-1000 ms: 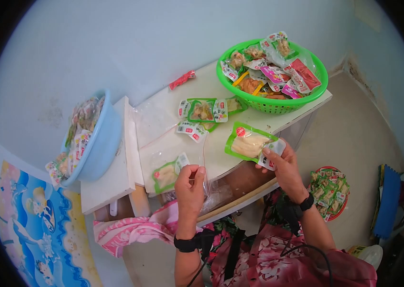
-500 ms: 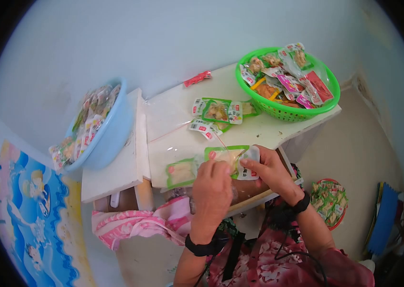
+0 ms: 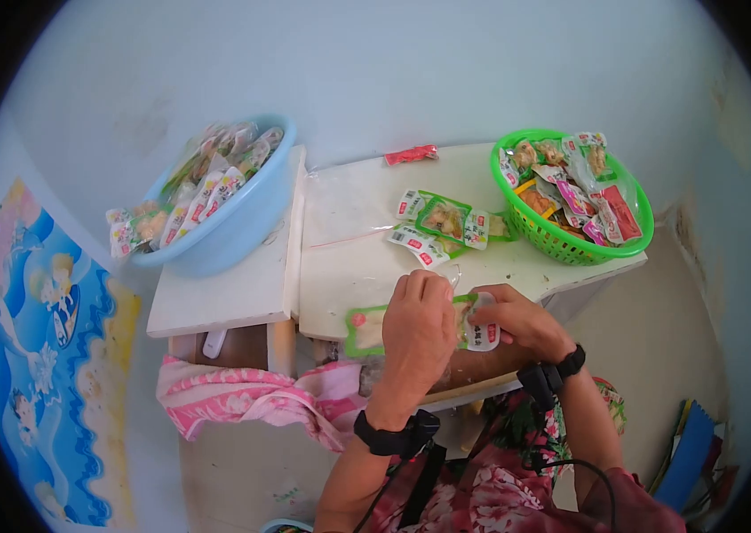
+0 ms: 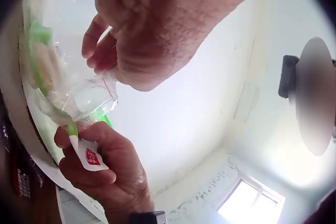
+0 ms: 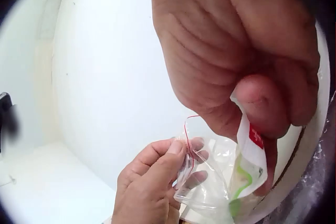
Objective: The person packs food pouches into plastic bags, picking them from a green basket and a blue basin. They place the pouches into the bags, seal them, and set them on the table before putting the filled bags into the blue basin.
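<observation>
In the right wrist view my left hand (image 5: 152,184) pinches the red-lined edge of a clear zip bag (image 5: 212,169). My right hand (image 3: 522,320) grips the white end of a green-edged food pouch (image 3: 484,333) between thumb and fingers. That pouch's other end overlaps the bag in the left wrist view. From above, my left hand (image 3: 420,330) hides the middle of this work. A pale, green-edged pouch part with a red round mark (image 3: 358,320) shows left of it. Beyond both hands, several green and white pouches (image 3: 446,220) lie in a small pile on the white table (image 3: 340,275).
A green basket (image 3: 584,252) full of mixed packets stands at the table's right end. On the left stands a blue basin (image 3: 233,240) heaped with packets. A red packet (image 3: 411,155) lies by the wall. A pink towel (image 3: 233,391) hangs over the open drawer's front.
My right hand has brought its pouch left and down to the bag. The left hand has moved in over the pouch. The head view has shifted, bringing more of the blue basin in.
</observation>
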Available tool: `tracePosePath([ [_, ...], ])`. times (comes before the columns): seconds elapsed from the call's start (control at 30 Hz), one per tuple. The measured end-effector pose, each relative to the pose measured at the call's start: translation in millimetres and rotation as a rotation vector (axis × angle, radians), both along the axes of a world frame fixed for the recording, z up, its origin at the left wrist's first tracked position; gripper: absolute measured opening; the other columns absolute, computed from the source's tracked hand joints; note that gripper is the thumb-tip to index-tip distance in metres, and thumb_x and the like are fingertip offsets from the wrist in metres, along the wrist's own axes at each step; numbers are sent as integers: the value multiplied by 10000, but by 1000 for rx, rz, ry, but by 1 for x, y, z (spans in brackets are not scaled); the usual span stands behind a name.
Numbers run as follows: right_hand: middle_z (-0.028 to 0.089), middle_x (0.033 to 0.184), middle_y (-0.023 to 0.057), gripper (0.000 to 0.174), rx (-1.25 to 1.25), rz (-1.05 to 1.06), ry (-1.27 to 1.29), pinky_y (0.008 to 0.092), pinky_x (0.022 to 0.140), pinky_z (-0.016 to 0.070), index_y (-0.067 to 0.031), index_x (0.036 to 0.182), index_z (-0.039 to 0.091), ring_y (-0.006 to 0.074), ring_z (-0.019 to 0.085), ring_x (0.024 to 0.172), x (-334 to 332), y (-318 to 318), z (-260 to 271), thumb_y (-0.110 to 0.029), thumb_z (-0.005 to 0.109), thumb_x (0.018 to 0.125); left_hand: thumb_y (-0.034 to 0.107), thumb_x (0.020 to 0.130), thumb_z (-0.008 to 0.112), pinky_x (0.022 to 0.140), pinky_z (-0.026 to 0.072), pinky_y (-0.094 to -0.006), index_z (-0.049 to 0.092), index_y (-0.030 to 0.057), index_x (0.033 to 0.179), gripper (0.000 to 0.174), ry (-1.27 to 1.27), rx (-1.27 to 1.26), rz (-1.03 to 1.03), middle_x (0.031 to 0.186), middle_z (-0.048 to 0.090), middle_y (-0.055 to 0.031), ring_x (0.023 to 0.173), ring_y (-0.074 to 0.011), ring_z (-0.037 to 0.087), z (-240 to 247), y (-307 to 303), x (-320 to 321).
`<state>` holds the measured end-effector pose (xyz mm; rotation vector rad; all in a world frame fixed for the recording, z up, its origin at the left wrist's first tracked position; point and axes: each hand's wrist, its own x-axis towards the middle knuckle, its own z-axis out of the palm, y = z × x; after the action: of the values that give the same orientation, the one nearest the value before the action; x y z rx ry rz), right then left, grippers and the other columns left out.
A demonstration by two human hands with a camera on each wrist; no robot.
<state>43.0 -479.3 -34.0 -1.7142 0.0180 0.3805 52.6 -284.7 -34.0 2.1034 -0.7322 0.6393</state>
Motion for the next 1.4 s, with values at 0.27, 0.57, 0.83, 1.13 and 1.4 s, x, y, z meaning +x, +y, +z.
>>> tracePosePath([
  [0.27, 691, 888, 18, 171, 328, -13, -146, 240, 600, 480, -11, 1106, 697, 61, 592, 705, 25, 14, -48, -110, 662, 972, 25, 947, 639, 859, 519, -479, 639, 12, 1039, 92, -90, -27, -122, 1067, 639, -146, 976, -381, 629, -8, -13, -13],
  [0.57, 752, 1001, 101, 336, 427, -11, -116, 229, 672, 517, 7, 1242, 634, 87, 646, 771, 26, 21, -37, -46, 706, 918, 101, 920, 717, 1075, 476, -495, 589, -24, 1342, 459, -110, -78, 111, 1305, 633, -202, 1226, -414, 592, -18, 17, -17],
  [0.83, 745, 925, 116, 350, 175, -204, -275, 275, 570, 546, 41, 1241, 599, 132, 678, 661, 22, 46, -45, -9, 699, 910, 155, 886, 777, 1102, 437, -498, 301, 10, 1628, 893, 174, 106, 453, 1360, 594, -255, 1298, -418, 545, -47, 83, -33],
  [1.13, 764, 1148, 118, 319, -408, -88, -630, 354, 814, 596, -34, 1237, 714, 230, 740, 945, 47, 42, -69, -15, 691, 920, -1, 849, 736, 1026, 480, -474, 261, 94, 1672, 956, 317, 52, 286, 1295, 624, -252, 1211, -396, 593, -44, 97, -20],
  [1.4, 722, 1298, 104, 397, -175, -23, -436, 318, 859, 574, -85, 1366, 697, 137, 673, 1028, 29, 50, -36, -1, 630, 984, -47, 836, 636, 1091, 436, -509, 355, 45, 1615, 834, 157, 158, 294, 1335, 621, -215, 1273, -407, 560, -36, 106, -8],
])
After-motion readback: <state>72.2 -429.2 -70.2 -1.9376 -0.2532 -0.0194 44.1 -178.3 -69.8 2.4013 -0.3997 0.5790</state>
